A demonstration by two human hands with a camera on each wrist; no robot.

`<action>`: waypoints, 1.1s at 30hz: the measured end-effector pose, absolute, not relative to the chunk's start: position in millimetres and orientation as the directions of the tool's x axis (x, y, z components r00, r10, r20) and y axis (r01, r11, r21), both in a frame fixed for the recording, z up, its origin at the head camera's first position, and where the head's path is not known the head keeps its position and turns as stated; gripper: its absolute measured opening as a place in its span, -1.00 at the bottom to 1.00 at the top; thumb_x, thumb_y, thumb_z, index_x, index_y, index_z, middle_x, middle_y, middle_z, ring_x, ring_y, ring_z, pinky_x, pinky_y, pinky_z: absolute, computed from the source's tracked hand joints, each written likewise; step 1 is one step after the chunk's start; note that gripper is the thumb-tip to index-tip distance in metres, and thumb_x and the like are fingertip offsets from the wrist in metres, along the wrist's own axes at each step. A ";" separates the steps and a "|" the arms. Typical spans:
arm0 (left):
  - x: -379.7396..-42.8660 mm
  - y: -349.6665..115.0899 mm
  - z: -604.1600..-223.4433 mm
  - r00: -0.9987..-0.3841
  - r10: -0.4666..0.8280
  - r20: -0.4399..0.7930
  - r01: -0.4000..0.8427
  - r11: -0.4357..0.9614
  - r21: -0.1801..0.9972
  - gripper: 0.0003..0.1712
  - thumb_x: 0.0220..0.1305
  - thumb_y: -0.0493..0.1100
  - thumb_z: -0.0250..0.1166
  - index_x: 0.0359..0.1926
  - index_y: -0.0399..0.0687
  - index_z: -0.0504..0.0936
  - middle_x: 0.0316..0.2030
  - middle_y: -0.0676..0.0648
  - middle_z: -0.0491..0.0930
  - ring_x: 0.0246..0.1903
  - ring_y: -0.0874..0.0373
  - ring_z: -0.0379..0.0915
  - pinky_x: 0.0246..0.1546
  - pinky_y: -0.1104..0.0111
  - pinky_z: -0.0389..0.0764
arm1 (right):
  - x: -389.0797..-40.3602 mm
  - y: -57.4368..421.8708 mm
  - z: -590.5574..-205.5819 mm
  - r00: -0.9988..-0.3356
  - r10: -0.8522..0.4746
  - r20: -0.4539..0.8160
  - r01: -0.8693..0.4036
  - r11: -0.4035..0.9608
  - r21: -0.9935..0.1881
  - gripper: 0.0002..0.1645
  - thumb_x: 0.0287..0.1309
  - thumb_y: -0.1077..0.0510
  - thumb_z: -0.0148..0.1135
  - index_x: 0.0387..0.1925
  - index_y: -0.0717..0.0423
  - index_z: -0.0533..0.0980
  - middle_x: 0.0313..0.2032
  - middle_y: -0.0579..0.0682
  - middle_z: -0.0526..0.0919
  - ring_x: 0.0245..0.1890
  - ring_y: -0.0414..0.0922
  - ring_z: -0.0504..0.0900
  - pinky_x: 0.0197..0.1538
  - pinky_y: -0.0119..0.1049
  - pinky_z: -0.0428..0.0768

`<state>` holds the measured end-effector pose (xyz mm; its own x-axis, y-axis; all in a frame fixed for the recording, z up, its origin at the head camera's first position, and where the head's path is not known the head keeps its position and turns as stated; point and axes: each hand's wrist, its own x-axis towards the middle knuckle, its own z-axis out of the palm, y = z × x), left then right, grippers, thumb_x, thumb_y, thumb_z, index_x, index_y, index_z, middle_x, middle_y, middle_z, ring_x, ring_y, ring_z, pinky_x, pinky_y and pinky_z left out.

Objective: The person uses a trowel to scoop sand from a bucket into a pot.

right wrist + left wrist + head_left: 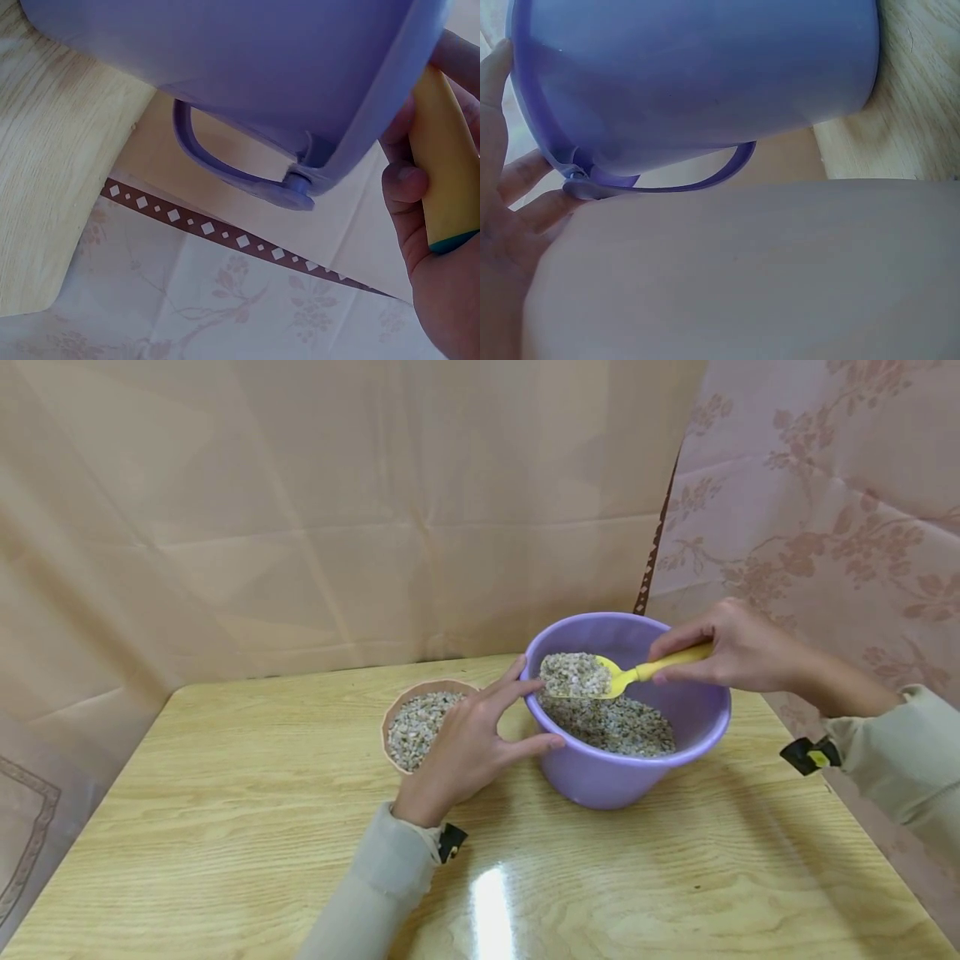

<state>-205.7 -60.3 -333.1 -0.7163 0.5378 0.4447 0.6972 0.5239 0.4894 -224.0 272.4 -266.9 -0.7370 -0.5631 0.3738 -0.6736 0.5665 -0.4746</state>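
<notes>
My right hand (738,647) grips the yellow handle of a small hand shovel (626,680), and the handle's green end shows in the right wrist view. The blade carries a heap of pale gravel (573,675) over the purple bucket (607,785). More gravel (618,727) covers the bucket's inside bottom. With fingers spread, my left hand (472,743) rests on the bucket's left rim. Its index fingertip reaches over the rim beside the blade, and its thumb lies along the near side. Partly behind that hand, a peach-coloured bowl (387,727) holds similar gravel.
The bucket's purple carrying handle (225,169) hangs down the far side. Everything stands on a light wood-grain table (262,793), whose right edge is close to the bucket. Beige cloth (337,510) hangs behind, and flowered cloth (825,527) at the right.
</notes>
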 end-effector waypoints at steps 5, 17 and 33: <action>-206.4 -60.2 -332.7 -0.715 0.539 0.444 0.698 0.528 0.483 -0.16 0.13 0.44 0.30 0.33 0.16 0.50 0.49 0.09 0.09 0.39 0.11 0.21 0.31 0.04 0.34 | -224.3 274.3 -263.3 -0.713 -0.583 0.389 -0.697 0.534 -0.478 -0.72 -0.15 0.38 0.58 -0.31 0.11 0.76 -0.38 -0.07 0.79 -0.48 -0.29 0.73 -0.46 -0.43 0.64; -207.4 -60.6 -329.2 -0.709 0.554 0.435 0.705 0.549 0.449 -0.14 0.15 0.49 0.23 0.34 0.15 0.50 0.49 0.04 0.15 0.36 0.01 0.28 0.32 -0.01 0.33 | -221.5 278.2 -252.2 -0.697 -0.591 0.406 -0.716 0.555 -0.423 -0.70 -0.16 0.37 0.59 -0.31 0.07 0.76 -0.40 -0.16 0.79 -0.53 -0.29 0.71 -0.51 -0.47 0.60; -207.2 -77.3 -321.0 -0.662 0.539 0.521 0.746 0.538 0.392 -0.27 0.17 0.27 0.40 0.29 0.06 0.54 0.21 -0.02 0.57 -0.55 0.23 0.41 -0.29 0.30 0.55 | -222.0 269.4 -231.1 -0.660 -0.624 0.418 -0.751 0.560 -0.350 -0.71 -0.13 0.33 0.59 -0.29 0.03 0.76 -0.41 -0.19 0.78 -0.63 -0.24 0.64 -0.59 -0.50 0.52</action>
<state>-207.2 -77.3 -321.0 -0.6623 0.5389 0.5205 0.7461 0.5378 0.3925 -222.0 269.4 -231.1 -0.6604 -0.6236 0.4183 -0.7508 0.5600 -0.3504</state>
